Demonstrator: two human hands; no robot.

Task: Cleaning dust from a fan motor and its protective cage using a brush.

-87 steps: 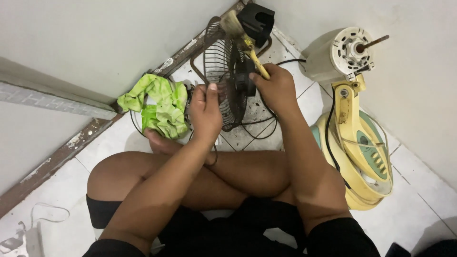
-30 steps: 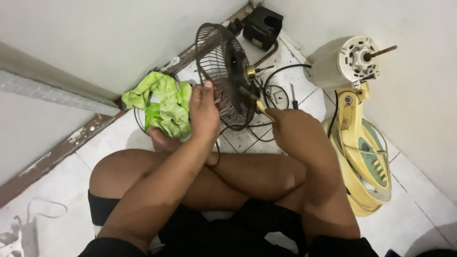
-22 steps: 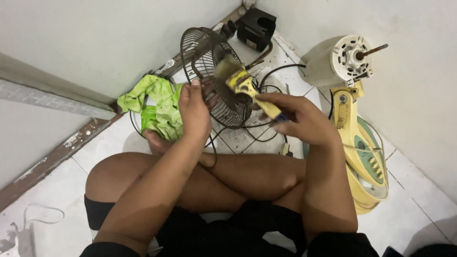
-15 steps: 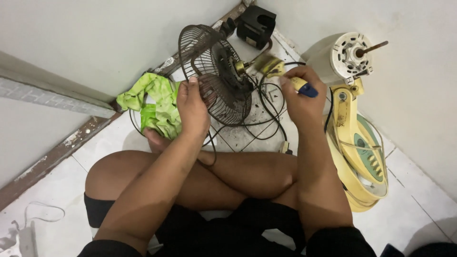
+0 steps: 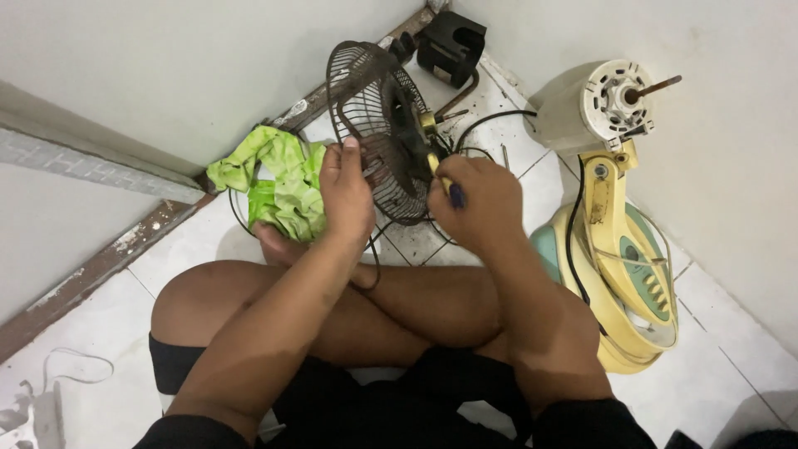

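I sit cross-legged on a white tiled floor. My left hand grips the rim of a dark wire fan guard, which stands upright on edge before me. My right hand is closed around a screwdriver with a blue and yellow handle, its tip pointed at the back of the guard near its hub. Black cable trails on the floor behind the guard.
A crumpled green cloth lies left of the guard. A yellow and teal fan stand with its bare white motor stands on the right by the wall. A black box sits in the far corner. White cord lies at bottom left.
My right hand came back from the right with the screwdriver and now sits close behind the guard. The guard has turned slightly; my left hand kept its hold.
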